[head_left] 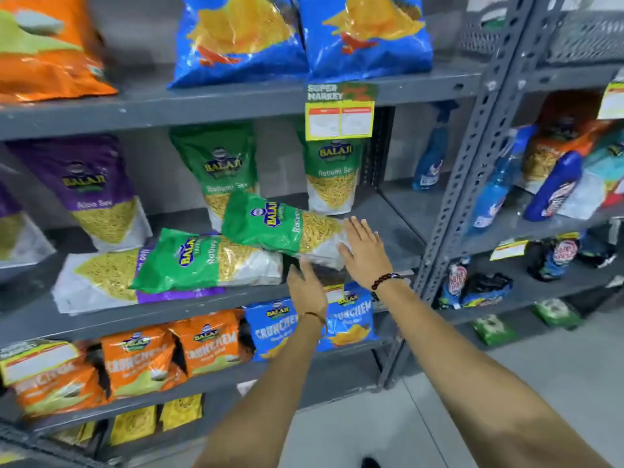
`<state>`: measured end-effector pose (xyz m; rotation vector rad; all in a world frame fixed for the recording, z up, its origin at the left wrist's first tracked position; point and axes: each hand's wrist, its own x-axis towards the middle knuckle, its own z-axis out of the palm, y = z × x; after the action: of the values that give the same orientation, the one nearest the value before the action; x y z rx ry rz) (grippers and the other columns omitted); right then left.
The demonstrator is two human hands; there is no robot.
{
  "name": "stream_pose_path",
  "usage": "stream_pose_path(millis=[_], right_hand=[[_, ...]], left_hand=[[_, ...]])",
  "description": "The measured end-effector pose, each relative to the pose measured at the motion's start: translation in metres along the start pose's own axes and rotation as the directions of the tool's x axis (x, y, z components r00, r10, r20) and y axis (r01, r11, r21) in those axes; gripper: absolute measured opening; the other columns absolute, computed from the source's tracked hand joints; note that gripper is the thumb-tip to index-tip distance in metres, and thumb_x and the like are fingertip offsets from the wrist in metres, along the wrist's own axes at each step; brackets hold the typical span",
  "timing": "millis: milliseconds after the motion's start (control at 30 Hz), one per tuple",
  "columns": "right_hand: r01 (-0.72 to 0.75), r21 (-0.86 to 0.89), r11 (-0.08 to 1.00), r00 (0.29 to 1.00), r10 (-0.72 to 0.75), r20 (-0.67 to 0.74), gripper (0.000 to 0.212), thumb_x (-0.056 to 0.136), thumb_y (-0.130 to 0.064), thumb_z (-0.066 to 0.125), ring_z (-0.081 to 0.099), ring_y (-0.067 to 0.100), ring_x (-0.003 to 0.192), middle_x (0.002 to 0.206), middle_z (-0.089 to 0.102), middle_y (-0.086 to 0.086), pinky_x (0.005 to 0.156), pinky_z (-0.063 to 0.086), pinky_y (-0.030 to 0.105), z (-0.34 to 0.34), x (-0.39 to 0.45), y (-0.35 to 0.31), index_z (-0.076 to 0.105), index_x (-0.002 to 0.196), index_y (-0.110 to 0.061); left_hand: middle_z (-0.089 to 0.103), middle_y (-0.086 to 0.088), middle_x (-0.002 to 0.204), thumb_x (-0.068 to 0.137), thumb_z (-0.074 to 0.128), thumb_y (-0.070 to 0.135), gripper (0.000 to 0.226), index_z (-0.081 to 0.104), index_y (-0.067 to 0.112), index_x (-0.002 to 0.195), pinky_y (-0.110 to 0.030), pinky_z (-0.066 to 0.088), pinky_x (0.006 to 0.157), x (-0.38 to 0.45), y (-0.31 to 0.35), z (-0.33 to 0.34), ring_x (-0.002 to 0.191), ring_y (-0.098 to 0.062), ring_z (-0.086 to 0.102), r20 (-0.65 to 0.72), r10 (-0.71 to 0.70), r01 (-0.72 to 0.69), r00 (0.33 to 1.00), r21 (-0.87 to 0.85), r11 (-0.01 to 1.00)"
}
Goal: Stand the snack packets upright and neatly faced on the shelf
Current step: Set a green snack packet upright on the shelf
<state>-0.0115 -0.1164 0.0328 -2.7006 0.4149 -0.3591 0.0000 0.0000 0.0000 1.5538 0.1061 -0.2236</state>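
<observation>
Packets (280, 228) lie toppled on the shelf (236, 298) — right hand (364, 251) spread flat against the top one's end, left hand (305, 285) spread just below.

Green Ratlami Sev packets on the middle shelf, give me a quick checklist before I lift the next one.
1. Right hand on the toppled green packet: ok, palm at its bottom end.
2. Left hand gripping: not ok, open below it.
3. Packet upright: not ok, lying sideways.
4. Second green packet: not ok, flat on a purple packet.
5. Standing space right of the upright green packet: ok.
</observation>
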Motion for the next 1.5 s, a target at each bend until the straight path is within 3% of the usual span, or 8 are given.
stream_pose_path(millis=[100, 267, 667, 867, 1000, 1100, 1167, 1500], right_hand=[[0.004, 0.099, 0.995, 0.992, -0.017, 0.125, 0.055, 0.097, -0.028, 0.036, 0.012, 0.030, 0.146, 0.157, 0.017, 0.014, 0.118, 0.015, 0.048, -0.002, 0.036, 0.026, 0.019, 0.146, -0.008], [-0.028, 0.248, 0.968, 0.945, -0.055, 0.322, 0.058, 0.096, -0.036, 0.035, 0.024, 0.031, 0.142, 0.154, 0.026, 0.015, 0.114, 0.024, 0.044, -0.003, 0.093, 0.048, 0.020, 0.146, -0.010], [-0.018, 0.347, 0.938, 0.867, -0.159, 0.472, 0.059, 0.095, -0.046, 0.032, 0.034, 0.030, 0.137, 0.151, 0.035, 0.014, 0.114, 0.028, 0.042, 0.020, 0.146, 0.043, 0.033, 0.141, -0.009], [-0.143, 0.507, 0.850, 0.915, -0.082, 0.395, 0.048, 0.085, -0.048, 0.052, 0.060, 0.025, 0.103, 0.107, 0.066, 0.010, 0.093, 0.047, 0.037, 0.009, 0.139, 0.062, 0.062, 0.111, -0.009], [-0.271, 0.704, 0.657, 0.930, -0.010, 0.367, 0.038, 0.084, -0.044, 0.057, 0.060, 0.018, 0.101, 0.106, 0.068, 0.005, 0.093, 0.046, 0.033, -0.001, 0.128, 0.082, 0.066, 0.105, -0.014], [-0.446, 0.833, 0.327, 0.870, -0.063, 0.490, 0.037, 0.090, -0.040, 0.050, 0.060, 0.010, 0.104, 0.117, 0.064, -0.005, 0.084, 0.047, 0.018, -0.013, 0.112, 0.090, 0.059, 0.119, -0.018], [-0.530, 0.832, 0.165, 0.826, -0.121, 0.551, 0.045, 0.092, -0.041, 0.046, 0.059, 0.019, 0.114, 0.123, 0.063, 0.002, 0.088, 0.049, 0.028, -0.014, 0.104, 0.097, 0.054, 0.127, -0.015], [-0.475, 0.876, -0.080, 0.880, -0.075, 0.470, 0.077, 0.052, -0.043, 0.078, 0.061, 0.025, 0.108, 0.129, 0.060, 0.012, 0.099, 0.046, 0.045, -0.057, 0.064, 0.124, 0.059, 0.121, -0.015]], left_hand=[[0.028, -0.010, 0.154, 0.096, 0.025, 0.051, 0.063, 0.027, 0.011, 0.144, -0.040, 0.024, 0.113, 0.020, 0.012, 0.035, 0.140, -0.029, 0.029, -0.070, -0.144, 0.120, 0.987, -0.278, 0.953], [0.048, -0.004, 0.141, 0.090, 0.030, 0.062, 0.067, 0.040, 0.018, 0.139, -0.040, 0.036, 0.109, 0.055, 0.015, 0.074, 0.128, -0.024, 0.047, -0.154, -0.184, 0.033, 0.971, -0.672, 0.740], [0.051, -0.001, 0.130, 0.092, 0.027, 0.057, 0.063, 0.038, 0.017, 0.139, -0.034, 0.037, 0.102, 0.083, 0.025, 0.094, 0.116, -0.021, 0.051, -0.381, -0.202, -0.161, 0.902, -0.732, 0.661], [0.027, -0.003, 0.154, 0.093, 0.025, 0.056, 0.062, 0.023, 0.023, 0.146, -0.035, 0.023, 0.113, 0.079, 0.028, 0.087, 0.143, -0.021, 0.024, -0.356, -0.232, -0.088, 0.905, -0.691, 0.717], [0.033, -0.002, 0.153, 0.081, 0.038, 0.071, 0.073, 0.035, 0.031, 0.141, -0.049, 0.023, 0.117, 0.071, 0.019, 0.073, 0.139, -0.025, 0.033, -0.175, -0.227, 0.070, 0.958, -0.626, 0.776], [0.058, -0.008, 0.133, 0.076, 0.045, 0.072, 0.072, 0.051, 0.026, 0.131, -0.052, 0.039, 0.107, 0.063, 0.010, 0.068, 0.121, -0.029, 0.056, -0.043, -0.176, 0.118, 0.983, -0.590, 0.799], [0.060, -0.011, 0.131, 0.078, 0.043, 0.072, 0.070, 0.054, 0.025, 0.129, -0.054, 0.041, 0.105, 0.052, 0.014, 0.069, 0.118, -0.031, 0.058, 0.063, -0.149, 0.158, 0.987, -0.560, 0.813], [0.074, -0.006, 0.106, 0.087, 0.036, 0.063, 0.052, 0.073, 0.028, 0.097, -0.049, 0.048, 0.096, 0.010, 0.046, 0.067, 0.098, -0.027, 0.069, 0.328, -0.059, 0.232, 0.943, -0.517, 0.824]])
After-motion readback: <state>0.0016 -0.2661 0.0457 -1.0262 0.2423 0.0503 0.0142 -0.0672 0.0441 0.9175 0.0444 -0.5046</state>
